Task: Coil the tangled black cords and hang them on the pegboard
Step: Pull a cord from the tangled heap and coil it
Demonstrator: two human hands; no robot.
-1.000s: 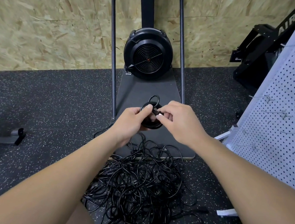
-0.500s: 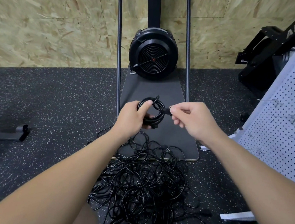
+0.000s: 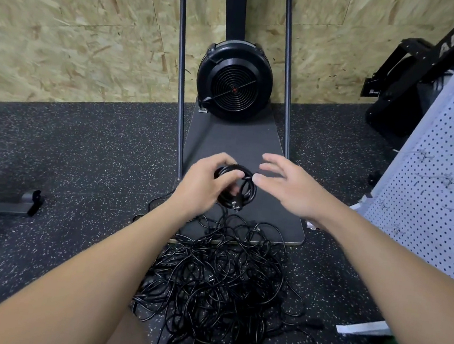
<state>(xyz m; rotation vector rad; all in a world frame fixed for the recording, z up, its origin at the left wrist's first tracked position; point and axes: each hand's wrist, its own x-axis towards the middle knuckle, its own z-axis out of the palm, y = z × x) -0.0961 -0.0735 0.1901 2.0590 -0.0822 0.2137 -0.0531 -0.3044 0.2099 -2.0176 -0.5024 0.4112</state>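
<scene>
- Left hand (image 3: 204, 186) was closed round a small coil (image 3: 237, 185) of black cord, thumb on top & fingers curled under, prob to keep the loops from springing apart.
- Coil sat up off the floor, above the base plate (image 3: 231, 144) of the fan machine (image 3: 234, 80); its plug end dangled at the bottom.
- Right hand (image 3: 289, 188) was spread wide, holding nothing, fingertips (image 3: 257, 178) just beside the coil's right edge. Touching or not? Couldn't tell, bit blurry.
- Tangled pile (image 3: 221, 281) lay on the floor below both hands, w/ one strand running up to the coil.
- Pegboard (image 3: 429, 200) stood off to the right.
</scene>
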